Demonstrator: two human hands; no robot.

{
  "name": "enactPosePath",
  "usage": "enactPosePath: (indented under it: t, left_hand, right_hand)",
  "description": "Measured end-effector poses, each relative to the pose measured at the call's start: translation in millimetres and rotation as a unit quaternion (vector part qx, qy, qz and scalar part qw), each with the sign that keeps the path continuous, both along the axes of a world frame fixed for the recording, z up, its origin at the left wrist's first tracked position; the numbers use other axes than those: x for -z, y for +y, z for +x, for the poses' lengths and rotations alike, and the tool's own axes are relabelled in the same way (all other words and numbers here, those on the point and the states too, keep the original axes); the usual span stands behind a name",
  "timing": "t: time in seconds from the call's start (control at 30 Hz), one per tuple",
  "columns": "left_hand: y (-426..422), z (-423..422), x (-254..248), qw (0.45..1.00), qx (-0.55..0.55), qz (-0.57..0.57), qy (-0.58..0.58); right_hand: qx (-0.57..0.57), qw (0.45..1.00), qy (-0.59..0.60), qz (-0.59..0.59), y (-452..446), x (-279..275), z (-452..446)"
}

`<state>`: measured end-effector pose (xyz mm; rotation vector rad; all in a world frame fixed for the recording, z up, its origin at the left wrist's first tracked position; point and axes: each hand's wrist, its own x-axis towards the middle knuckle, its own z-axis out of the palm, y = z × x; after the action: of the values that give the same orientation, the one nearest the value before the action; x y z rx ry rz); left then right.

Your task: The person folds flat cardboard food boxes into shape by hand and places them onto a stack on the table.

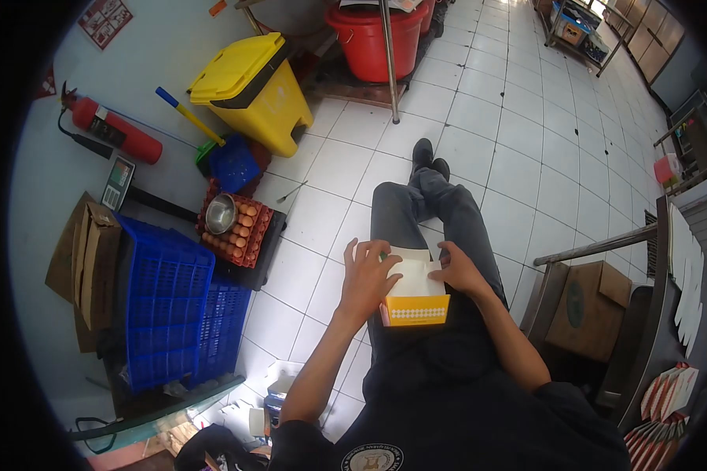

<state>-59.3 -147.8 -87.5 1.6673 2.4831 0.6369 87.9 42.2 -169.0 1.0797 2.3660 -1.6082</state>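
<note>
Yellow-and-white cardboard box (417, 311): open, on the seated person's lap (434, 334), which is clad in dark trousers. Its white back panel rises toward 12 o'clock (straight ahead of the sitter); a row of white diamonds crosses the yellow front.

Left hand (367, 275): at the panel's left edge, thumb over the white card. Right hand (459, 271): at its right edge. Hands apart from each other; whether the fingers are closed on the card, cannot tell.

Floor (346, 161): white square tiles, dark joints, scattered dark specks.

Bearings from the box:
- 12: crossed black shoes (423, 155); farther out, red plastic tub (379, 39).
- 11: yellow plastic bin (279, 110).
- 10: red trays of brown eggs (247, 235) with a round metal bowl (221, 213) on top; beyond, red fire extinguisher (122, 132) by the wall.
- 9: blue plastic crates (169, 302).
- 3: brown cardboard carton (581, 314), beside a metal-legged table.
- 4: stacked red-and-white card pieces (668, 392).
</note>
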Motion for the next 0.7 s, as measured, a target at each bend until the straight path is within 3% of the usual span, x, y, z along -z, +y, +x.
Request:
enactPosePath:
  t: [0.13,0.23,0.27,0.37,0.5,0.53,0.7]
  left_hand:
    - [3.0,1.4,-4.7,0.999,-0.004,0.044,-0.011]
    - [9.9,4.1,-26.0,0.990,-0.116,0.074,-0.027]
    - [12.6,6.1,-39.9,0.983,-0.164,0.081,-0.030]
    - [14.1,13.4,-71.2,0.916,-0.230,0.177,-0.278]
    - [19.0,31.9,-69.7,0.782,-0.269,0.343,-0.445]
    - [15.9,32.0,-54.6,0.764,-0.293,0.334,-0.467]
    - [22.4,69.3,-43.1,0.767,-0.263,0.401,-0.426]
  right_hand:
    - [0.062,0.987,0.125,-0.078,-9.5,-23.9,-9.6]
    - [0.125,0.949,0.281,0.066,-25.4,-64.5,-24.4]
    - [0.124,0.952,0.272,0.064,-29.8,-92.6,-25.1]
    - [0.060,0.876,0.410,0.248,-39.8,-110.9,-28.8]
    - [0.028,0.860,0.422,0.286,-62.4,-138.1,-32.7]
    - [0.029,0.860,0.422,0.286,-65.9,-138.5,-32.8]
    - [0.031,0.879,0.400,0.258,-71.9,-143.4,-29.6]
